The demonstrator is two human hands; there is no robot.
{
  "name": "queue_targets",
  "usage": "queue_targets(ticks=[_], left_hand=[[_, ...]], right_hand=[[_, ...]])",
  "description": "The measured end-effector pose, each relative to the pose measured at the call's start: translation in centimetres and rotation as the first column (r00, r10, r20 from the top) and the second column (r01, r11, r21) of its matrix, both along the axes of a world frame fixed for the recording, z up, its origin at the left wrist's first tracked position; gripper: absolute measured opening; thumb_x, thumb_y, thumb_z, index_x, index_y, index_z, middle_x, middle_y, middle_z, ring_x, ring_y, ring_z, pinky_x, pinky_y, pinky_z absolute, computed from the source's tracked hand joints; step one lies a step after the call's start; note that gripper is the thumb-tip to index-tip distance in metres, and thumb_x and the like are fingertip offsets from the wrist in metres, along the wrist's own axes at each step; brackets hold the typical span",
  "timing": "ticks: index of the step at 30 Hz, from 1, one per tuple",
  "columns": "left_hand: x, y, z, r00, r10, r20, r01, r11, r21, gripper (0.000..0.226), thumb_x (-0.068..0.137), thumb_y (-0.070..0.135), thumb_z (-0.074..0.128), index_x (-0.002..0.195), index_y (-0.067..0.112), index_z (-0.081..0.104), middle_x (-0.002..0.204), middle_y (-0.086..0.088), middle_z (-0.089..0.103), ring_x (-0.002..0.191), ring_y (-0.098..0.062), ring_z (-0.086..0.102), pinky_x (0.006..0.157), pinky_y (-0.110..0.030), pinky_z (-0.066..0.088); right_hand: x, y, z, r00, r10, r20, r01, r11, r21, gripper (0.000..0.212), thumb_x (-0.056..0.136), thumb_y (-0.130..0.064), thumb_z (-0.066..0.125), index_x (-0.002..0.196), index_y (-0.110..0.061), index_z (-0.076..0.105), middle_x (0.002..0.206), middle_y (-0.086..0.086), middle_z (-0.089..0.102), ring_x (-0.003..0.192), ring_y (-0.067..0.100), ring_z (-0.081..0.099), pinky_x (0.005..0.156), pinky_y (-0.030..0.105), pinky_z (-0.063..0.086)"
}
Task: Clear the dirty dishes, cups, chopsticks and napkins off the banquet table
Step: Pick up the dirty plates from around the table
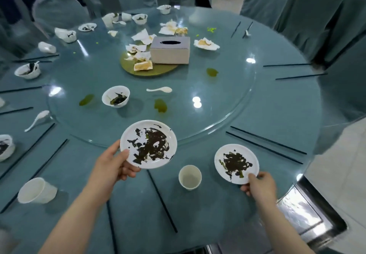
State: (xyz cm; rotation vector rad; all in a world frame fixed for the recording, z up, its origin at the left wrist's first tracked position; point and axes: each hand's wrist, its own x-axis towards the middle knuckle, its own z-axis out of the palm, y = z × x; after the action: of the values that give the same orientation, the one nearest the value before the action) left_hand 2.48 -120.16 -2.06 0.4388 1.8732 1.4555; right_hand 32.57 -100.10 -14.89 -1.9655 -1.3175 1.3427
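Teal cloth covers the round table [257, 115], ringed by covered chairs [59, 10]. At its near edge the left hand [111, 166] pinches a smeared plate [148, 143], thumb on the rim, fingers curled beneath, the plate tilted over the turntable [217, 87] edge. The right hand [259, 184] grips a smaller plate [236, 163] the same way at its near rim. A cup [190, 177] stands between the plates; another cup [36, 190] lies tipped at the left. Chopsticks [161, 201] lie around the edge. Farther out: a bowl [115, 96], a spoon [159, 89], napkins [141, 57] by a tissue box [170, 50].
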Motion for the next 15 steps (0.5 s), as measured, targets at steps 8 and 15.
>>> queue_targets(ticks=[8, 15], left_hand=[[-0.3, -7.2, 0.8, 0.991, 0.131, -0.008, -0.130, 0.989, 0.066, 0.027, 0.098, 0.011, 0.043, 0.117, 0.024, 0.057, 0.058, -0.017, 0.066, 0.037, -0.014, 0.054, 0.037, -0.014, 0.035], [0.6, -20.5, 1.6, 0.952, 0.305, -0.041, -0.299, 0.949, 0.103, 0.028, 0.098, 0.014, 0.044, 0.123, 0.021, 0.056, 0.058, -0.015, 0.066, 0.039, -0.014, 0.054, 0.040, -0.017, 0.038]], right_hand=[[-2.7, -1.9, 4.3, 0.966, -0.024, -0.256, 0.044, 0.997, 0.070, 0.023, 0.090, -0.008, 0.049, 0.112, -0.008, 0.045, 0.063, 0.014, 0.064, 0.039, 0.014, 0.054, 0.038, 0.023, 0.041], [-8.3, -9.2, 8.7, 0.896, 0.223, -0.383, -0.171, 0.971, 0.165, 0.020, 0.087, -0.010, 0.052, 0.107, -0.014, 0.046, 0.056, 0.008, 0.065, 0.039, 0.013, 0.056, 0.037, 0.024, 0.041]])
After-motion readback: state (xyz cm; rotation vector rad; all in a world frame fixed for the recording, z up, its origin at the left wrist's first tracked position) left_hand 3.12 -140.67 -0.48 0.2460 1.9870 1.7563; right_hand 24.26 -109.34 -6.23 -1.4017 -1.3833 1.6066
